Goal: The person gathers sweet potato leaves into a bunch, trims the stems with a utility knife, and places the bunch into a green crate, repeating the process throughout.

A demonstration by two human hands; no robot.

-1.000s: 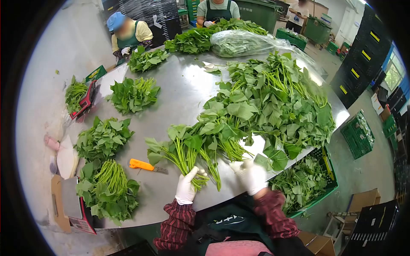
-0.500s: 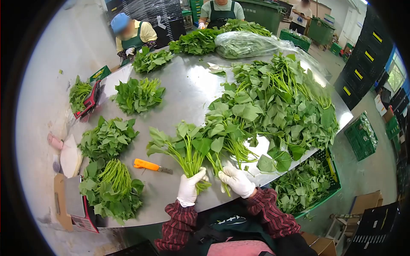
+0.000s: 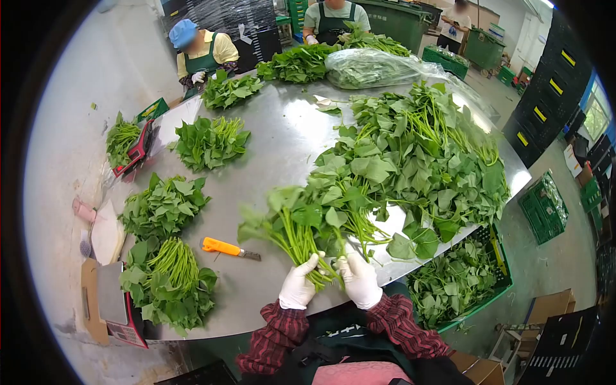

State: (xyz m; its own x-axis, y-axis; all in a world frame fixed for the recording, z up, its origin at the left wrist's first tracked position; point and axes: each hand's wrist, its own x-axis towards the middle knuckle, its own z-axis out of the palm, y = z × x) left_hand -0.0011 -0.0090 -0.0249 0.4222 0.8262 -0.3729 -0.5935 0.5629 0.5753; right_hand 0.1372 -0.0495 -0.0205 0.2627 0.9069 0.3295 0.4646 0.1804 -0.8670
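My left hand (image 3: pixel 299 282), in a white glove, is closed round the lower stems of a bunch of leafy greens (image 3: pixel 297 239). Close beside it on the right, my gloved right hand (image 3: pixel 359 278) pinches the stems of a smaller sprig (image 3: pixel 340 247). The leaves of the held bunch are blurred. A large heap of greens (image 3: pixel 410 154) lies just beyond my hands and to the right. To the left of my hands, an orange-handled knife (image 3: pixel 221 246) rests on the metal table (image 3: pixel 269 151).
Bunches of greens (image 3: pixel 170 276) line the table's left side, near a red scale (image 3: pixel 131 314). A green crate (image 3: pixel 507 282) of leaves stands at the right edge. A plastic bag (image 3: pixel 372 68) lies at the back. Two people work across the table; another person stands farther off.
My right hand has come in from the right and taken hold of stems. My left hand, holding the bunch, has moved right, so both hands are now close together.
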